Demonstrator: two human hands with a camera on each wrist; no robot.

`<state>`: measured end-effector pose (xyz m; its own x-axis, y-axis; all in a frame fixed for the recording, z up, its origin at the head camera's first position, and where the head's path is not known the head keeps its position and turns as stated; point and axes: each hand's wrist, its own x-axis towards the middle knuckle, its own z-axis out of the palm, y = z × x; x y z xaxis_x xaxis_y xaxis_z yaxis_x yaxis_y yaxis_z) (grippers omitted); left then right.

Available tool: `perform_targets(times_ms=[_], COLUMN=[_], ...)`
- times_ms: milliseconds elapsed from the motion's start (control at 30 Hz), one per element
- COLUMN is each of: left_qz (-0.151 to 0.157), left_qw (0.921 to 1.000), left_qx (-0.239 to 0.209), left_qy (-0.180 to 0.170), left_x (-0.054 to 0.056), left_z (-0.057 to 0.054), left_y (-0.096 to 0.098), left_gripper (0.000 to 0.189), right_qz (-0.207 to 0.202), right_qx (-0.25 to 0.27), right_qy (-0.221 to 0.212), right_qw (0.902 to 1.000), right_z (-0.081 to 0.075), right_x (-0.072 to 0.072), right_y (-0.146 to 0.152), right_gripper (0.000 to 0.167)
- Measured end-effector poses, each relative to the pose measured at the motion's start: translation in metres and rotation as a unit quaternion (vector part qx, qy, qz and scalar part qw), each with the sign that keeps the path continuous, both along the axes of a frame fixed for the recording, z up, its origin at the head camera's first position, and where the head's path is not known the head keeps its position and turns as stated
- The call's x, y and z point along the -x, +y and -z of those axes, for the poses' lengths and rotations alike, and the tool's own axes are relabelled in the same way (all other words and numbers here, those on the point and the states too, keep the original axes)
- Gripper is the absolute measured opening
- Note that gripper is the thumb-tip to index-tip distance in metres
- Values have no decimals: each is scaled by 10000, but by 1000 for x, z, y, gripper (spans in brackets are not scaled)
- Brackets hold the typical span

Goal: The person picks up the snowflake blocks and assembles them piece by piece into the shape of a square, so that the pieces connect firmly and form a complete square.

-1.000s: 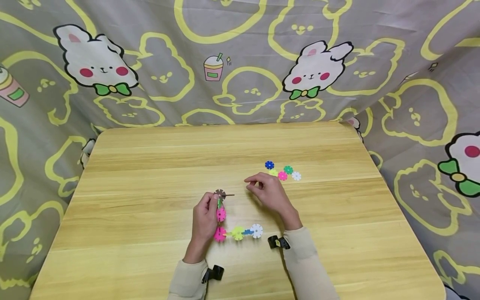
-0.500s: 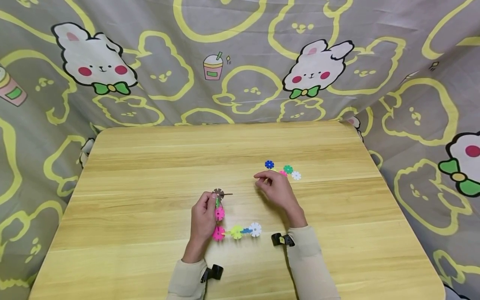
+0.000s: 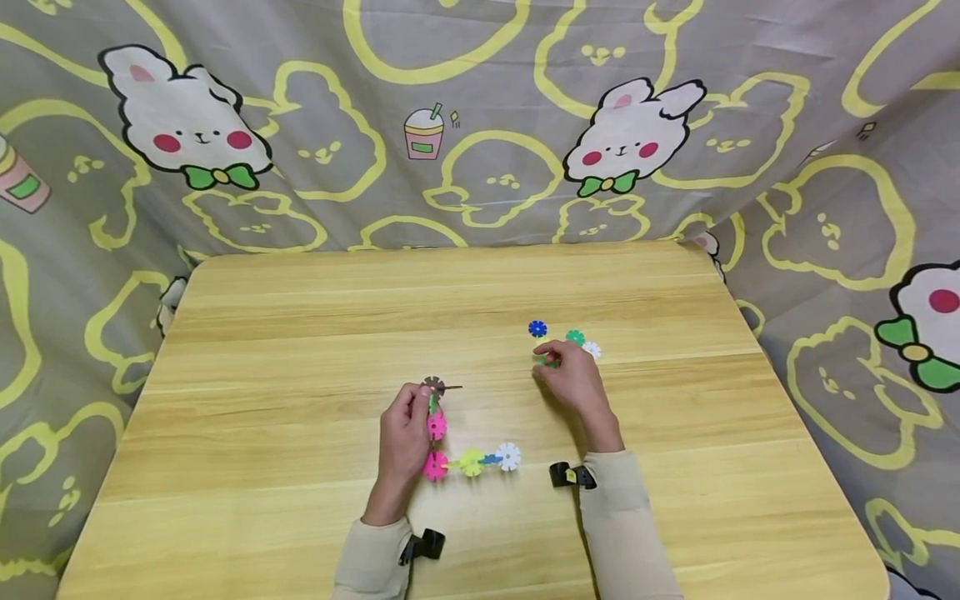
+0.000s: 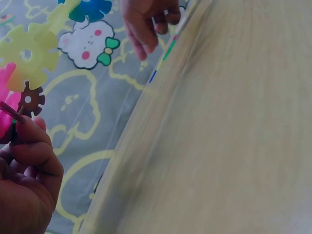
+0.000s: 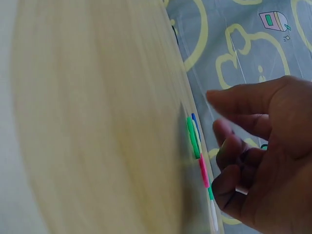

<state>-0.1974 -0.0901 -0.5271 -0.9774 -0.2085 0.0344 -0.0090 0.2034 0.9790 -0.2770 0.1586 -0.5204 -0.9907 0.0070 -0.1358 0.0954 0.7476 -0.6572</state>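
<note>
The left hand (image 3: pixel 405 425) pinches a chain (image 3: pixel 437 427) of round, notched toy pieces close to its brown disc (image 3: pixel 432 387), holding it up over the table (image 3: pixel 262 433). The chain goes down past two pink discs, then turns toward the right hand's side, with a yellow disc (image 3: pixel 472 462), a blue piece (image 3: pixel 491 459) and a white disc (image 3: pixel 507 457) at the end. The right hand (image 3: pixel 573 383) holds nothing; its fingers are bent, with a gap between thumb and pointer. It is over the loose discs, near a blue one (image 3: pixel 537 328), a green one (image 3: pixel 575 337) and a white one (image 3: pixel 592 349).
</note>
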Motion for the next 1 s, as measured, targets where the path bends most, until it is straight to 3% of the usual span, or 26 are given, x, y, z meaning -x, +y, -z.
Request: perform_targets(times_ms=[267, 500, 1000], left_qz=[-57, 61, 30], left_qw=[9997, 9998, 9999], left_qx=[21, 106, 31], left_qy=[-227, -173, -149], left_x=[0, -8, -7], left_z=[-4, -39, -38], left_y=[0, 3, 2], left_gripper=[26, 24, 25], right_qz=[14, -24, -22], right_qx=[-410, -508, -552], right_qy=[-139, -233, -365], right_qw=[9991, 9984, 9978], right_z=[4, 5, 5], right_x=[0, 1, -1], right_y=[3, 3, 5], right_gripper=[28, 29, 27])
